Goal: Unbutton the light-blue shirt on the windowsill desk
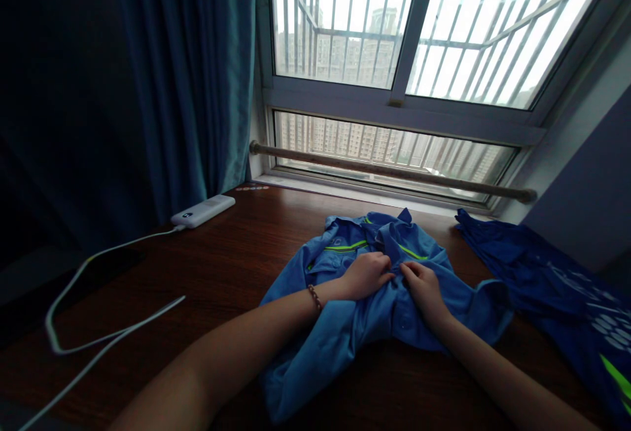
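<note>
A blue work shirt with yellow-green piping lies front up on the brown wooden table, its collar toward the window and its sleeves spread out to both sides. My left hand has its fingers closed on the front edge of the shirt, near the middle of the chest. Close beside it, my right hand pinches the same front opening between thumb and fingers. The fingertips of both hands nearly meet over the cloth. Whether a button sits between them is too small to tell.
Darker blue garment with white print lies at the right. A white power bank with a white cable rests on the table's left side. Behind the table stand a blue curtain, a window and a horizontal rail.
</note>
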`<state>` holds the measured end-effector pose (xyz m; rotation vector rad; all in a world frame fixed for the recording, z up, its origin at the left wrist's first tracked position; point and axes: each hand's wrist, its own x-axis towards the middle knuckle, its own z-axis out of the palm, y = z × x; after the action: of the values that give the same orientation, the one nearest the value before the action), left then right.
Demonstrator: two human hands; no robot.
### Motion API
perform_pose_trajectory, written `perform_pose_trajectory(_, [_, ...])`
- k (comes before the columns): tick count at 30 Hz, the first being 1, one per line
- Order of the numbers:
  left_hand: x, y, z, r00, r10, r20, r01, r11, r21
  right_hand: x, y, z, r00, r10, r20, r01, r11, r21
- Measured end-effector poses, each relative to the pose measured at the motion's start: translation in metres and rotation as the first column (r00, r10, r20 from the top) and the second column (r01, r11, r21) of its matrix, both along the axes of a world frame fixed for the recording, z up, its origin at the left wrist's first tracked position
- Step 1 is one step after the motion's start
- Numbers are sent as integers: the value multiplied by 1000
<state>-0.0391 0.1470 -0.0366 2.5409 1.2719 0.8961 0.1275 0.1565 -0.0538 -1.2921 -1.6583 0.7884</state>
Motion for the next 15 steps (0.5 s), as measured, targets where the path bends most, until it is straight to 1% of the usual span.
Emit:
perform_pose_trajectory(2, [0,-1,0,1000,-5,-2,5,1000,-7,1,2,-1,994,-26,-109,19,998,-60])
perform_pose_trajectory(4, [0,-1,1,1000,1,-14,-2,1000,-18,1,3,-1,979,-29,-202,10,995,-95])
perform_pose_trajectory(7, [-4,-1,11,997,25,-71,-26,1000,-2,0,3,6,930,-58,-363,1,988,-153])
perform_pose_trajectory(10, [-12,2,28,990,89,-108,-83,995,53,4,3,23,840,-85,-536,-22,981,-191])
perform_pose_trajectory(13, [-24,10,40,974,195,-117,-178,973,144,15,6,47,776,-94,-624,14,991,-132])
perform_pose_trajectory(15, [-33,17,41,948,288,-138,-263,949,173,25,7,63,750,-106,-653,75,994,-75])
